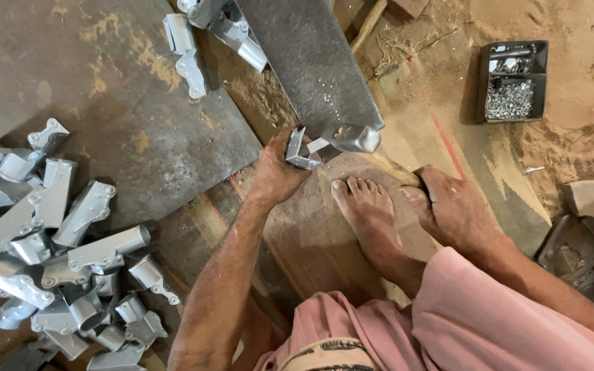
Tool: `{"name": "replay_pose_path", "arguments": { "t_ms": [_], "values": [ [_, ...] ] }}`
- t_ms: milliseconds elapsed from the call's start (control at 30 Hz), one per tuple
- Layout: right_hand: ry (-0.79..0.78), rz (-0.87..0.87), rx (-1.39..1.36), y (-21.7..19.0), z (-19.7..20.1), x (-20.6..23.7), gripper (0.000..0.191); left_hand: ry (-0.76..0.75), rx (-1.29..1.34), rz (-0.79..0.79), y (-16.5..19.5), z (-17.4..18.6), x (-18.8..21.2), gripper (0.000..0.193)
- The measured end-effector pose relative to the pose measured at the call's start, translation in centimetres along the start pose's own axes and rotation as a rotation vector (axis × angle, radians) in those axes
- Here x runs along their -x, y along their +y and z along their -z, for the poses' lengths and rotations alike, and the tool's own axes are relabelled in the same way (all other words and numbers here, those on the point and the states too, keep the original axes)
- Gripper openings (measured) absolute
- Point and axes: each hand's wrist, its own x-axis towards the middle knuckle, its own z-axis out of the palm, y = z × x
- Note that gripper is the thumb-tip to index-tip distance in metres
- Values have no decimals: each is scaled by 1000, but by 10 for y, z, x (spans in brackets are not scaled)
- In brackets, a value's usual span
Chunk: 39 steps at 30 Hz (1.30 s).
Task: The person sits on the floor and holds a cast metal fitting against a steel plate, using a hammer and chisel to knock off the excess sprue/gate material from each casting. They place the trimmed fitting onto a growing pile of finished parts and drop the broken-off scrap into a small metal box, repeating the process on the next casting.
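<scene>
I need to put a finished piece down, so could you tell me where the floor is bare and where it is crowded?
Bare: the dark metal sheet between the bracket pile and the slanted steel plate, and the sandy floor around the small tray. Crowded: by the left hand, the foot and the right hand.

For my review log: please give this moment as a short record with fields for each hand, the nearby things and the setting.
left hand: grips a small bent metal bracket against the end of a grey metal bar
right hand: closed on a wooden handle
foot: bare, between the hands
left side: pile of silver brackets
upper right: dark tray of small metal bits
ground: sandy floor
</scene>
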Motion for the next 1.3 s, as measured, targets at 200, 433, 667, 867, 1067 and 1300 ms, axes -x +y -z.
{"name": "replay_pose_path", "arguments": {
  "t_ms": [200,433,667,867,1067,1300],
  "values": [
    [-103,-141,80,-6,-5,-2,35,0,-35,-63,1,0,-2,51],
    [-3,2,29,-5,-8,1,36,-66,-46,72,2,0,-1,62],
    [18,-33,32,-8,-1,-2,32,36,-121,-100,-3,-2,-3,70],
    [-126,-99,82,-3,-10,1,32,27,-91,-78,-3,-2,0,55],
    [-366,-346,-698,16,-11,-2,47,28,-168,-77,4,1,-3,46],
    [208,37,-293,23,-1,3,28,0,-138,-96,-5,0,-4,53]
  ]
}}
